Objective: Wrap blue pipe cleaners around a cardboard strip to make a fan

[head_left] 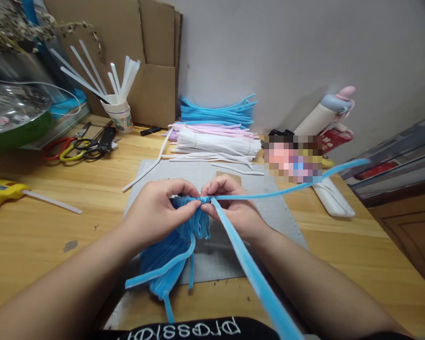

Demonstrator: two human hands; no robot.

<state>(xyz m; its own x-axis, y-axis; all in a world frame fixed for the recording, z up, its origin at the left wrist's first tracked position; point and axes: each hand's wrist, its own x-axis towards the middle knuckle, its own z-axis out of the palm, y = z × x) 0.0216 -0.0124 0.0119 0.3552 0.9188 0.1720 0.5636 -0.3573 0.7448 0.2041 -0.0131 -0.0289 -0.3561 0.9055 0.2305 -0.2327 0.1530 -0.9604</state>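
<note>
Over the grey cutting mat, my left hand pinches a bundle of looped blue pipe cleaners between thumb and fingers. My right hand is closed at the right end of the same bundle, fingertips almost touching those of the left. Two long blue pipe cleaner ends leave this spot: one reaches right, the other runs down toward me. Below my left hand hangs a wider blue pipe cleaner piece, with loose ends sticking out. Part of the bundle is hidden by my fingers.
Behind the mat lie stacks of blue, pink and white pipe cleaners. At left are scissors, a yellow glue gun, a cup of glue sticks and a green-sided bowl. A bottle stands back right.
</note>
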